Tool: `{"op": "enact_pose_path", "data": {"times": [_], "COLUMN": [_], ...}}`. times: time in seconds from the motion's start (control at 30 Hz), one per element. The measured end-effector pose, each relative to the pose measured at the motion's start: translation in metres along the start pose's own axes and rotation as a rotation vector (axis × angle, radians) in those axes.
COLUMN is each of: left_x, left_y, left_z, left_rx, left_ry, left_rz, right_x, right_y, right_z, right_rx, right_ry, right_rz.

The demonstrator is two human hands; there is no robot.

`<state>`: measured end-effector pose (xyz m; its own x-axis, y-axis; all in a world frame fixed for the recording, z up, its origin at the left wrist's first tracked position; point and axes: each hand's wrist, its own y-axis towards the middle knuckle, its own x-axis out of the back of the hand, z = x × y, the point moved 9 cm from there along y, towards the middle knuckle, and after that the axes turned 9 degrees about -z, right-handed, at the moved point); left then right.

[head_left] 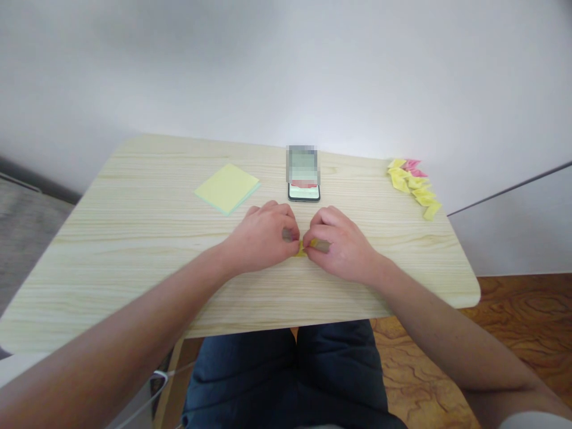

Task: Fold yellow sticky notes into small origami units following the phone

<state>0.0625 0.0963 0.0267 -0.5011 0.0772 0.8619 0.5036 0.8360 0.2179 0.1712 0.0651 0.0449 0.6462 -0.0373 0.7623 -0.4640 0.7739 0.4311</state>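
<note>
Between my fingertips, just above or on the table near its middle, is a small piece of folded yellow paper (pixel 301 251). My left hand (pixel 270 234) pinches its left side with thumb and forefinger. From the other side my right hand (pixel 337 243) grips it in a pinch too. The fingers of both hands cover most of the paper, so its shape is hard to make out. Both hands are close together, almost touching at the tips.
A phone (pixel 304 192) with a lit, partly blurred screen lies beyond my hands. To its left is a stack of yellow and green paper sheets (pixel 227 186). Several folded yellow and pink paper pieces (pixel 413 182) sit at the right rear of the wooden table (pixel 134 226), against a white wall.
</note>
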Motion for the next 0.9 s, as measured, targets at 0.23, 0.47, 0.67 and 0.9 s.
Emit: {"op": "enact_pose_path", "data": {"times": [0.23, 0.47, 0.67, 0.9], "left_x": [-0.002, 0.004, 0.007, 0.000], "left_y": [0.004, 0.006, 0.000, -0.003], "left_z": [-0.007, -0.021, -0.027, -0.005], "left_rx": [-0.051, -0.140, -0.133, 0.041], "left_ry": [0.067, 0.172, 0.182, 0.022], "left_rz": [0.043, 0.017, -0.049, -0.043], "right_x": [0.002, 0.000, -0.001, -0.001], "right_y": [0.001, 0.002, 0.001, -0.003], "right_z": [0.000, -0.022, -0.016, -0.005], "right_rx": [0.007, -0.243, -0.177, -0.044], "right_ry": [0.040, 0.145, 0.120, -0.003], "right_rz": [0.033, 0.080, 0.101, 0.130]}}
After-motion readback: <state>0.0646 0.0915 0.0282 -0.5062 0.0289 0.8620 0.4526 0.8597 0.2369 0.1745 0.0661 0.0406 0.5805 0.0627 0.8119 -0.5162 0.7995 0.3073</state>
